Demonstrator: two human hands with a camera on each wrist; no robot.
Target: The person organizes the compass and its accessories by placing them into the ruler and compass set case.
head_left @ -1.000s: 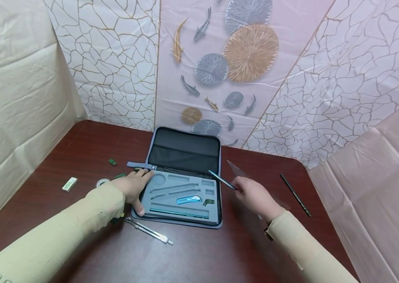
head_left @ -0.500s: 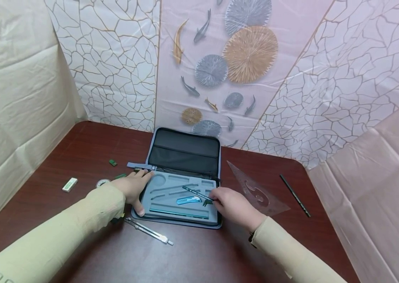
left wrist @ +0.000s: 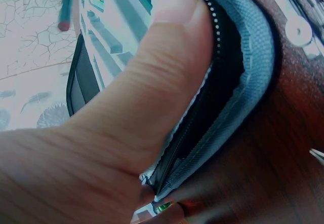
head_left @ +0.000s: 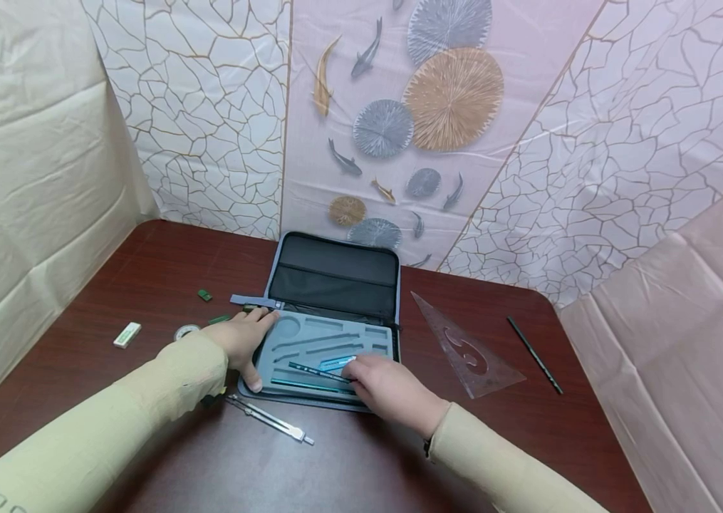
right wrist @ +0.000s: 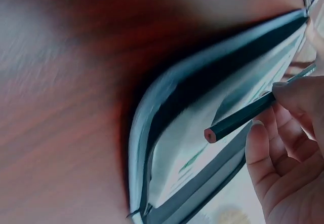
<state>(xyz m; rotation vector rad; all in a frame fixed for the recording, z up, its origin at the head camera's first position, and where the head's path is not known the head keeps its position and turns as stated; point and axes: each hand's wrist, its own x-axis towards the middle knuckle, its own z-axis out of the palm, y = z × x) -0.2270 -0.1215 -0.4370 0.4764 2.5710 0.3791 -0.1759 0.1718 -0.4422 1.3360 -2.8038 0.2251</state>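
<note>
A zippered case (head_left: pixel 335 274) lies open, with a grey moulded tray (head_left: pixel 285 348) in its base. My left hand (head_left: pixel 242 343) rests spread along the tray's left edge, thumb near the front corner. Thumb and fingers of my right hand (head_left: pixel 393 393) pinch a dark green pencil (head_left: pixel 311 370), held slantwise over the tray's front part; its flat reddish end shows in the right wrist view. Another green pencil (head_left: pixel 306 385) lies in the long front slot. Behind the held pencil sits a blue utility knife (head_left: pixel 333 364), partly covered by my right hand.
A silver compass (head_left: pixel 271 420) lies in front of the case. To the right are a clear set square (head_left: pixel 457 349) and a third pencil (head_left: pixel 534 354). An eraser (head_left: pixel 127 335), a small green piece (head_left: pixel 204 295) and a round white-rimmed item (head_left: pixel 186 331) lie left.
My right hand has carried the pencil leftward and toward me, from beside the case to over the tray's front slot. The set square is uncovered. My left hand has stayed in place.
</note>
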